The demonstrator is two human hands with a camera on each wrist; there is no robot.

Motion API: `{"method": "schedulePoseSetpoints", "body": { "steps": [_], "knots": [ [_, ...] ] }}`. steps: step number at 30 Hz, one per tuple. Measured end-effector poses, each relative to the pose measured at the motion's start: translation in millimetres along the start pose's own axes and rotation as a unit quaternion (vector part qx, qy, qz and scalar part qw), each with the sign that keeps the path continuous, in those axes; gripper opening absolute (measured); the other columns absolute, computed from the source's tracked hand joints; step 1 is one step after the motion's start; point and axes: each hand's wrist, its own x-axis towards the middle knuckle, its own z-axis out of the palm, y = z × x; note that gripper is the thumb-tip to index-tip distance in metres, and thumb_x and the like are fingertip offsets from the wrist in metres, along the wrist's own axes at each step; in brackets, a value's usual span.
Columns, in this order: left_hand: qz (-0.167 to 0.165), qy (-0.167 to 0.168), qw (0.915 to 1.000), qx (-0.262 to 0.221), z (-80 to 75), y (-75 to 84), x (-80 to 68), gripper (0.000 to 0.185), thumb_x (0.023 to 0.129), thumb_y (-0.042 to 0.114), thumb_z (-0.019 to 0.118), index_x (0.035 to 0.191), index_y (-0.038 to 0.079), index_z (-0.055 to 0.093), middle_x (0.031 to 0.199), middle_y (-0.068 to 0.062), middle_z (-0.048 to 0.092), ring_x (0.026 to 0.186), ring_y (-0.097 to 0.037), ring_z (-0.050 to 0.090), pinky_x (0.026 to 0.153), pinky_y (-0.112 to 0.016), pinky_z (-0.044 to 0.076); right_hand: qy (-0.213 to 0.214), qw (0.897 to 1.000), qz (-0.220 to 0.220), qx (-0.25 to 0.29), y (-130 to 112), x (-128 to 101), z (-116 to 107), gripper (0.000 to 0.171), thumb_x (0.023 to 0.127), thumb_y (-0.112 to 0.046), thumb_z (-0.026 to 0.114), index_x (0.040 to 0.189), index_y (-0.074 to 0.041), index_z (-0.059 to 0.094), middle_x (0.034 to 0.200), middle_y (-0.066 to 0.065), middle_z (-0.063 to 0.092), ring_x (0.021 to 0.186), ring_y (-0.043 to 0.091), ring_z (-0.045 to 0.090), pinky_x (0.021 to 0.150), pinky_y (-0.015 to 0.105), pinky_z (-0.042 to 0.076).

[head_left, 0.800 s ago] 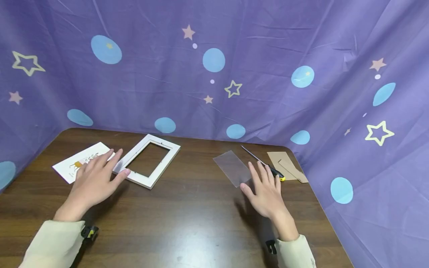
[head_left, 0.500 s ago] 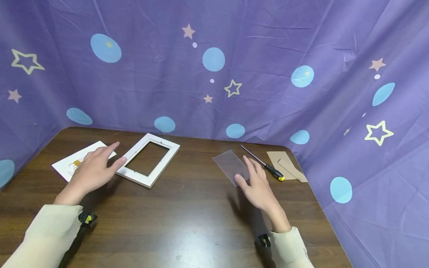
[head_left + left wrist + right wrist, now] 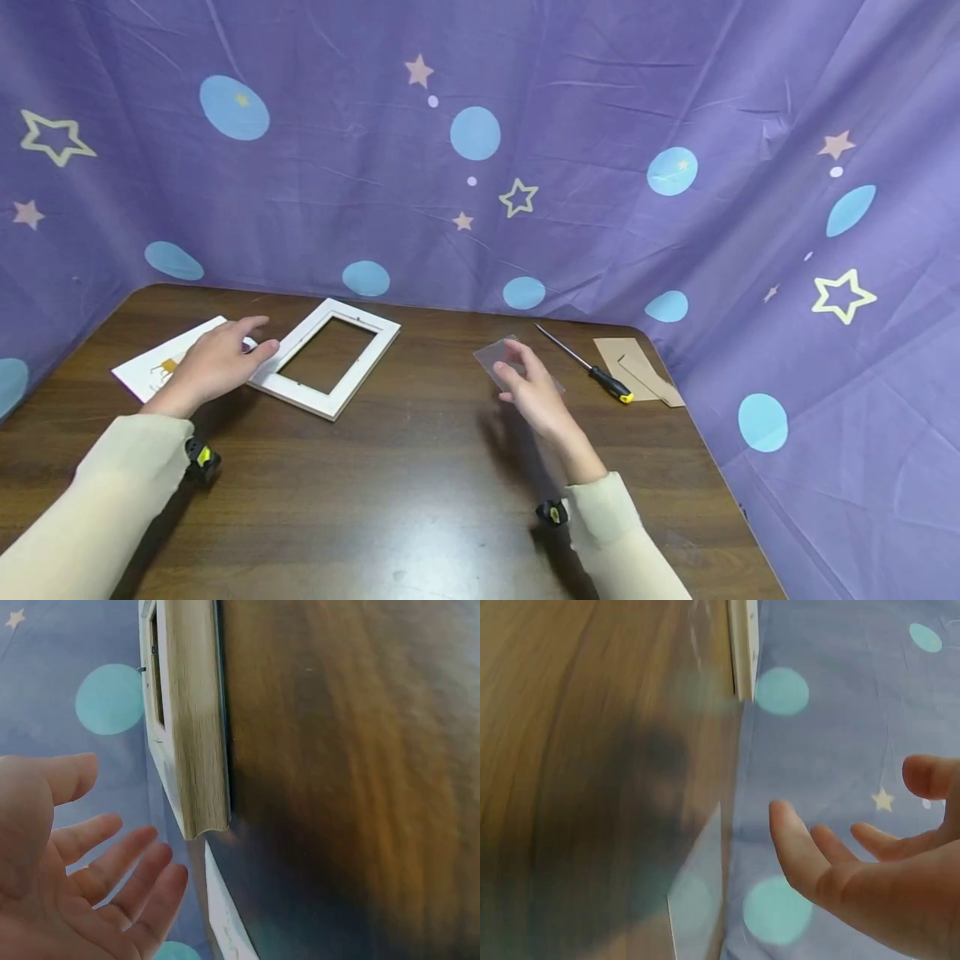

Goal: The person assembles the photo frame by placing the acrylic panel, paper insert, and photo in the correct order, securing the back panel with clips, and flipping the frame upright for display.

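Observation:
My left hand hovers over a white card with a small animal drawing, fingers loosely spread. Just right of it lies a white picture frame, its middle open to the table. In the left wrist view the frame stands near the fingertips, apart from them, and the palm holds nothing. My right hand is above a clear plastic sheet and hides part of it. The right wrist view has its fingers loosely bent, with nothing between them and the sheet lying flat beyond.
A screwdriver with a black and yellow handle lies right of the clear sheet. Brown cardboard pieces rest near the right edge of the wooden table. A purple patterned curtain surrounds the back and sides.
My right hand has moved left, from beside the screwdriver to over the clear sheet, its fingers bending more. The left hand has shifted slightly forward and turned, still above the card.

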Motion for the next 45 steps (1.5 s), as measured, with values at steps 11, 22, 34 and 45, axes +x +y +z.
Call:
{"method": "schedulePoseSetpoints", "body": {
  "steps": [11, 22, 34, 45],
  "knots": [
    [-0.014, -0.025, 0.9996, -0.005, 2.2, -3.7, 21.1, 0.053, 0.109, 0.029, 0.055, 0.142, -0.011, 0.055, 0.129, -0.038, 0.064, 0.122, -0.059, 0.057, 0.099, -0.069, 0.045, -0.068, 0.973, 0.096, 0.198, 2.6, 23.0, 56.5, 0.056, 0.107, -0.02, 0.052, 0.158, 0.0, 0.037, 0.161, 0.031, 0.037, 0.133, 0.051, 0.055, 0.098, 0.044, 0.061],
    [-0.044, -0.047, 0.9979, -0.013, 13.9, -6.8, 36.3, 0.048, 0.109, 0.029, 0.054, 0.139, -0.007, 0.06, 0.132, -0.037, 0.062, 0.124, -0.056, 0.057, 0.1, -0.068, 0.045, -0.072, 0.963, 0.131, 0.223, -1.1, 42.1, 105.6, 0.057, 0.105, -0.016, 0.055, 0.156, 0.004, 0.038, 0.155, 0.028, 0.045, 0.125, 0.046, 0.061, 0.095, 0.042, 0.063],
    [-0.053, -0.059, 0.9967, -0.019, 16.8, -8.0, 38.6, 0.044, 0.107, 0.027, 0.055, 0.134, -0.006, 0.063, 0.128, -0.035, 0.064, 0.119, -0.053, 0.059, 0.098, -0.065, 0.045, -0.084, 0.961, 0.143, 0.219, -6.6, 51.2, 128.4, 0.062, 0.104, -0.012, 0.058, 0.158, 0.007, 0.035, 0.147, 0.031, 0.051, 0.104, 0.036, 0.069, 0.088, 0.039, 0.065],
    [-0.056, -0.086, 0.9943, -0.029, 20.4, 0.4, 37.8, 0.045, 0.107, 0.028, 0.056, 0.132, -0.01, 0.062, 0.129, -0.036, 0.063, 0.12, -0.052, 0.059, 0.099, -0.064, 0.047, -0.102, 0.963, 0.142, 0.204, -4.4, 49.5, 138.8, 0.061, 0.104, -0.007, 0.059, 0.158, 0.009, 0.035, 0.144, 0.024, 0.056, 0.093, 0.027, 0.068, 0.084, 0.035, 0.066]
  ]
}}
